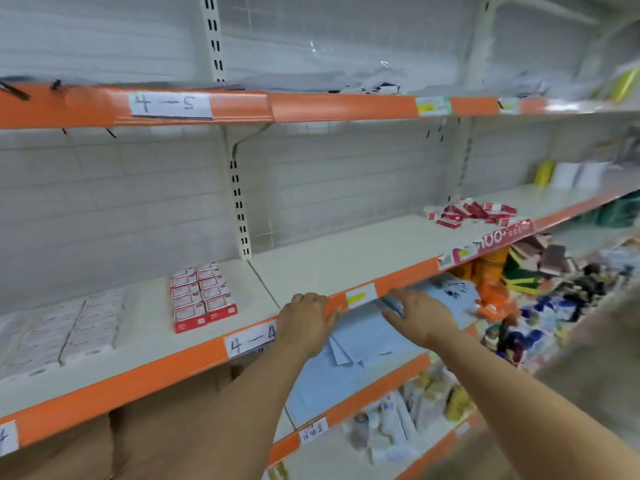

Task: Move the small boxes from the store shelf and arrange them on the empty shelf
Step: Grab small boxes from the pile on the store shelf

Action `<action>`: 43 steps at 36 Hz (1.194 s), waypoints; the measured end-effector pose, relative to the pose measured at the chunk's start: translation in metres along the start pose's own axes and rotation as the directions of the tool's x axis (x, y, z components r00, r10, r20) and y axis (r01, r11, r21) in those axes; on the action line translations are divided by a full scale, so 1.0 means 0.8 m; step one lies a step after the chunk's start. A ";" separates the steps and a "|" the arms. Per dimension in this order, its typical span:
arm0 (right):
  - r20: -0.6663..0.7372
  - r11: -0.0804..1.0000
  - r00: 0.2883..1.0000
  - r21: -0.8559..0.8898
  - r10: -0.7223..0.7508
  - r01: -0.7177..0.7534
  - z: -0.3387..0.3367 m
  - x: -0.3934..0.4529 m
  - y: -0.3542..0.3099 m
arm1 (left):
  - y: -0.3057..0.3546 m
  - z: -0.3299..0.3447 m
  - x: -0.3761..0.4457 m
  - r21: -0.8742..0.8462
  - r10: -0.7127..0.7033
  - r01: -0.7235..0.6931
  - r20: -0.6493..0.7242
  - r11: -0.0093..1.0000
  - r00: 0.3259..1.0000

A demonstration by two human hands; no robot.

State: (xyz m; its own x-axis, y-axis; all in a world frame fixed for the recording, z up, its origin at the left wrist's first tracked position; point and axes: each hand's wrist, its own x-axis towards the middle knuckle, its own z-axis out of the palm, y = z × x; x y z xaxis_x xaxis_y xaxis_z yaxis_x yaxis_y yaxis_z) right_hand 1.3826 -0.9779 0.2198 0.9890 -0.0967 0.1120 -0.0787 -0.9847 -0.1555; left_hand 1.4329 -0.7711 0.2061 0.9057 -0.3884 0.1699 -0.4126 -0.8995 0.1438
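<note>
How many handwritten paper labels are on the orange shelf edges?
3: the 4-5 label on the upper edge, the 4-4 label beside the left hand, one cut off at bottom left.

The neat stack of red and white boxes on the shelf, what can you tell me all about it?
The neat stack of red and white boxes sits on the pale shelf board marked 4-4, left of the upright post. They look like small cardboard packs, white tops with red frames and red front ends, laid flat in two tidy rows running from the shelf's front toward the back. Neither hand touches them. The printing is too blurred to read.
</note>
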 end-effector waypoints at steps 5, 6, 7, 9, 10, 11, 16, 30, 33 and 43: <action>0.012 0.996 0.997 -0.036 0.081 -0.081 -0.011 -0.017 0.092 | 0.090 0.022 0.029 -0.060 0.082 -0.079 0.049 0.995 0.995; 0.013 0.995 0.996 -0.045 0.092 -0.091 -0.013 -0.019 0.107 | 0.107 0.025 0.034 -0.064 0.102 -0.098 0.064 0.993 0.993; 0.017 0.994 0.995 -0.053 0.102 -0.101 -0.015 -0.021 0.122 | 0.123 0.028 0.039 -0.067 0.123 -0.118 0.078 0.991 0.989; 0.023 0.988 0.990 -0.059 0.142 -0.140 -0.017 -0.023 0.151 | 0.152 0.034 0.052 -0.073 0.162 -0.155 0.095 0.985 0.982; 0.020 0.985 0.986 -0.056 0.166 -0.165 -0.018 -0.022 0.165 | 0.165 0.038 0.061 -0.079 0.177 -0.170 0.103 0.982 0.979; 0.016 0.982 0.983 -0.048 0.186 -0.185 -0.018 -0.021 0.179 | 0.177 0.043 0.069 -0.085 0.190 -0.181 0.113 0.980 0.975; 0.009 0.970 0.971 -0.031 0.240 -0.240 -0.021 -0.009 0.235 | 0.224 0.066 0.120 -0.099 0.241 -0.230 0.126 0.968 0.962; -0.011 0.948 0.950 -0.070 0.311 -0.311 -0.051 0.131 0.341 | 0.295 0.084 0.326 -0.130 0.326 -0.324 -0.008 0.937 0.946; -0.045 0.949 0.951 -0.058 0.306 -0.309 -0.056 0.170 0.358 | 0.297 0.087 0.375 -0.128 0.329 -0.328 -0.007 0.936 0.944; -0.093 0.954 0.951 -0.020 0.295 -0.299 -0.042 0.288 0.426 | 0.305 0.123 0.499 -0.105 0.312 -0.305 0.059 0.946 0.948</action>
State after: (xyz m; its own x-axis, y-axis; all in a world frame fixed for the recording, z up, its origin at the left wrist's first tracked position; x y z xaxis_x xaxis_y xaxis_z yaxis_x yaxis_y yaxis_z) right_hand 1.5792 -1.3407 0.2255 0.9054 -0.3964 0.1520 -0.3729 -0.9137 -0.1617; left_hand 1.7030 -1.1653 0.2128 0.7356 -0.6610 0.1484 -0.6772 -0.7118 0.1863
